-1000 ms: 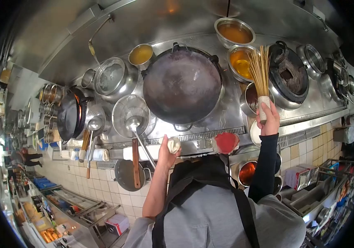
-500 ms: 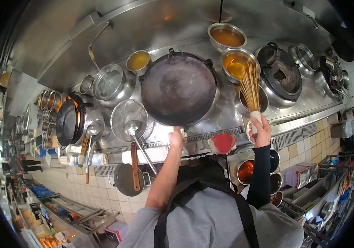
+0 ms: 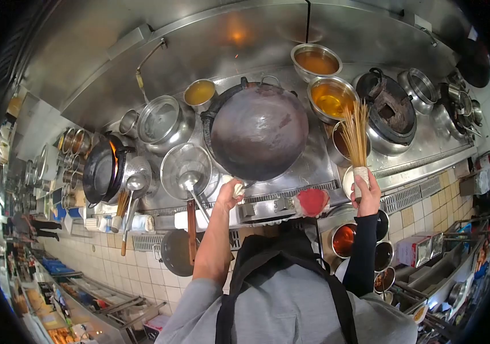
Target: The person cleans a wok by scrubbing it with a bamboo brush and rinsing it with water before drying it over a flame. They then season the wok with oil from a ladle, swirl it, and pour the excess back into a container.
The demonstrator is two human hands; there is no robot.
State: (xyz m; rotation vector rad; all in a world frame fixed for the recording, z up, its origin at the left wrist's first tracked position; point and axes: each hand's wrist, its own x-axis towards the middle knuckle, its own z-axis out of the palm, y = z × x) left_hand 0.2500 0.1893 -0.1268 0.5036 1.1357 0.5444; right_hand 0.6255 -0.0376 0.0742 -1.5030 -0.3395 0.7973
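My left hand (image 3: 229,194) is closed around a pale cloth (image 3: 237,189) at the near handle of a large dark wok (image 3: 259,132). The wok looks tilted in its black burner ring, and its inside shows no food. On the right, my right hand (image 3: 366,192) wraps round the bound handle of a bamboo brush (image 3: 356,135). The bristles point up and away from me, over a pot (image 3: 337,150) and close to a bowl of yellow oil (image 3: 332,98).
A strainer with a ladle (image 3: 186,172) lies left of the wok. Beyond it stand a steel pot (image 3: 160,119) and a second wok (image 3: 100,169) by a flame. An empty burner (image 3: 394,112) is at the right. A red cloth (image 3: 312,202) lies on the front edge.
The wok has shifted right and tilted within the burner ring, with my left hand at its handle. My right hand and the brush are slightly lower and further right in view.
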